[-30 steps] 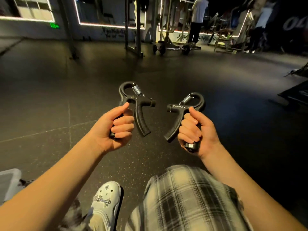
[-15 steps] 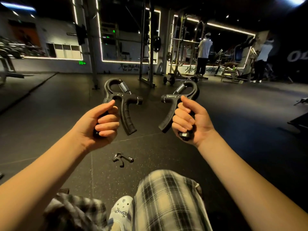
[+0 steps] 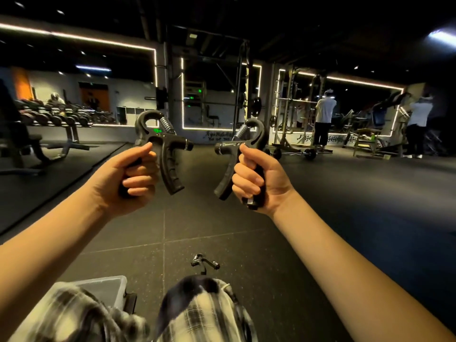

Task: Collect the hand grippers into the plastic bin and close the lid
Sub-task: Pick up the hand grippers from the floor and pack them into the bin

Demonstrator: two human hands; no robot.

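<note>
My left hand (image 3: 130, 180) grips one handle of a black hand gripper (image 3: 165, 149), held up at chest height with its spring on top. My right hand (image 3: 259, 181) grips a handle of a second black hand gripper (image 3: 237, 146), a short gap to the right of the first. A third hand gripper (image 3: 204, 262) lies on the dark floor just beyond my knees. A corner of the clear plastic bin (image 3: 108, 287) shows at the lower left, partly hidden by my plaid-clad leg.
I sit on a dark rubber gym floor, my plaid legs (image 3: 197, 314) low in view. A dumbbell rack (image 3: 54, 117) stands at far left, squat racks (image 3: 291, 114) at the back. Two people (image 3: 323, 122) stand far right by machines.
The view has tilted upward, so both hands with their grippers sit higher against the gym background. The bin corner has come into view at the lower left, and the floor gripper appears lower.
</note>
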